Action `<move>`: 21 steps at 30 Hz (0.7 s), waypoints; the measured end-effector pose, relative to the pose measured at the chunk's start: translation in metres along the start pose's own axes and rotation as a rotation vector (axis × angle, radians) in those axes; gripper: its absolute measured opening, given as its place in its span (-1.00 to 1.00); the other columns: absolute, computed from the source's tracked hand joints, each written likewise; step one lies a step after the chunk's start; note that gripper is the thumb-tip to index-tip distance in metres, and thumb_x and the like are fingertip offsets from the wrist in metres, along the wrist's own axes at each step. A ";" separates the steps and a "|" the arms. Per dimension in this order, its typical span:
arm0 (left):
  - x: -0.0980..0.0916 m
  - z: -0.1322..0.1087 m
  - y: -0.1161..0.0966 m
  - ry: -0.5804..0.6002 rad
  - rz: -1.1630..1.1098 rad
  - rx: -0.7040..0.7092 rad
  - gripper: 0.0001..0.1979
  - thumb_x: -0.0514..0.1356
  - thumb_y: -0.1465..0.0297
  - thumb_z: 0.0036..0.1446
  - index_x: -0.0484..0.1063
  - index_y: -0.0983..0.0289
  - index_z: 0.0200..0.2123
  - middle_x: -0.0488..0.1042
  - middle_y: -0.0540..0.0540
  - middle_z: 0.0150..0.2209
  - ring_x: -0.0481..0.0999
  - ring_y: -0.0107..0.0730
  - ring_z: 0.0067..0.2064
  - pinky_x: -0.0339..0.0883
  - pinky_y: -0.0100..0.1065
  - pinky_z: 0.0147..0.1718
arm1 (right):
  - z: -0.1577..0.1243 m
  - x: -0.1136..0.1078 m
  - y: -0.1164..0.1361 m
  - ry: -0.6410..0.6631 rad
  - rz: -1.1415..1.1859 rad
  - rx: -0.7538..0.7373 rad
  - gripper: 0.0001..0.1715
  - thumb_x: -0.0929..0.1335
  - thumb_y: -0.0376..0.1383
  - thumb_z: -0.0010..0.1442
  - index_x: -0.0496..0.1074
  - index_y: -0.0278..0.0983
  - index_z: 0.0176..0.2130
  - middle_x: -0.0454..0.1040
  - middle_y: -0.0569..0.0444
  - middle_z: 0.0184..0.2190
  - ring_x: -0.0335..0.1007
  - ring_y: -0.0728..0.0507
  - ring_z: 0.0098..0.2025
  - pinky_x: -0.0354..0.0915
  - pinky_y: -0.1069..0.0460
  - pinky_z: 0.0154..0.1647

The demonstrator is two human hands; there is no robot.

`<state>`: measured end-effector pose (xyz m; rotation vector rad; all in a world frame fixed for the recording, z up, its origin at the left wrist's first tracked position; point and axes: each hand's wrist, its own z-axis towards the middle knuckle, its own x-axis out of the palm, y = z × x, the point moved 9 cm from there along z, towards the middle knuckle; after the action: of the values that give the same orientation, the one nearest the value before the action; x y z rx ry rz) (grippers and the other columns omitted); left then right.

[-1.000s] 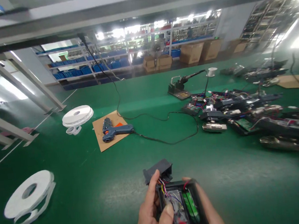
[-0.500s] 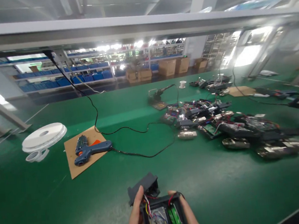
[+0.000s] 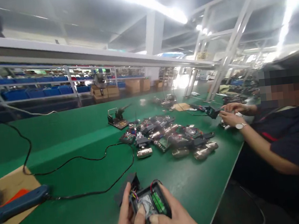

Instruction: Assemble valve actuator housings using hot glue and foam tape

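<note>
Head view: left hand (image 3: 128,222) and right hand (image 3: 176,215), each grip pinching an open black case (image 3: 165,202) near the front edge of the tabletop (image 3: 196,188).

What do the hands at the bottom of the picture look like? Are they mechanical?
No, they're human: the left grip and right grip are bare, five-fingered hands. No glove, ring, bracelet or marking shows on the visible parts. No sleeve shows either; the picture's lower edge cuts the arms off.

Left hand (image 3: 125,222) curled | right hand (image 3: 179,215) curled | thumbs (image 3: 139,219) inward
</note>
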<state>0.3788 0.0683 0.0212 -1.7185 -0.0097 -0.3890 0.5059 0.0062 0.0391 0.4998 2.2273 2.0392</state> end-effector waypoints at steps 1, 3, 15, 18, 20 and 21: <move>0.015 0.005 0.000 0.018 -0.011 0.013 -0.30 0.24 0.10 0.20 0.25 0.22 0.34 0.58 0.17 0.10 0.60 -0.13 0.09 0.51 -0.25 0.05 | 0.004 -0.011 0.009 -0.007 -0.015 -0.006 0.00 0.55 0.05 -0.01 0.29 -0.30 0.26 0.60 -0.07 -0.11 0.52 -0.23 -0.20 0.40 0.03 -0.31; 0.044 0.015 0.000 0.041 -0.030 0.037 -0.33 0.23 0.14 0.20 0.27 0.24 0.32 0.55 0.19 0.13 0.61 -0.16 0.07 0.51 -0.28 0.04 | 0.013 -0.035 0.019 -0.058 -0.033 0.023 -0.11 0.55 0.01 0.00 0.36 -0.27 0.20 0.60 -0.02 -0.16 0.50 -0.18 -0.28 0.33 0.10 -0.46; 0.150 0.074 0.022 0.064 0.035 0.137 -0.42 0.24 0.21 0.18 0.33 0.22 0.24 0.54 0.22 0.12 0.61 -0.15 0.04 0.47 -0.23 0.03 | 0.049 -0.149 0.035 -0.413 0.097 0.050 0.09 0.60 -0.04 -0.09 0.21 -0.16 0.31 0.53 0.17 -0.40 0.38 -0.03 -0.54 0.38 0.07 -0.44; 0.160 0.081 0.022 0.038 0.043 0.147 -0.45 0.23 0.21 0.18 0.34 0.21 0.22 0.54 0.22 0.11 0.60 -0.14 0.05 0.44 -0.20 0.07 | 0.050 -0.154 0.033 -0.492 0.129 0.017 0.14 0.57 0.03 -0.03 0.11 -0.18 0.35 0.49 0.20 -0.46 0.40 -0.04 -0.51 0.39 0.06 -0.38; 0.163 0.084 0.021 0.029 0.037 0.138 -0.45 0.21 0.20 0.20 0.31 0.23 0.23 0.54 0.24 0.10 0.59 -0.13 0.05 0.44 -0.18 0.07 | 0.050 -0.153 0.030 -0.533 0.135 -0.003 0.09 0.53 0.11 0.05 0.11 -0.20 0.34 0.47 0.21 -0.51 0.40 -0.06 -0.50 0.36 0.07 -0.41; 0.164 0.085 0.020 0.031 0.032 0.128 -0.44 0.19 0.20 0.22 0.29 0.24 0.24 0.54 0.24 0.08 0.60 -0.14 0.04 0.45 -0.18 0.06 | 0.051 -0.152 0.028 -0.551 0.135 -0.013 0.05 0.50 0.15 0.08 0.12 -0.21 0.33 0.45 0.22 -0.53 0.40 -0.08 -0.51 0.34 0.08 -0.42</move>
<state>0.5589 0.1118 0.0339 -1.5843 0.0158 -0.3833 0.6682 0.0125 0.0372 1.0825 1.8849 1.6898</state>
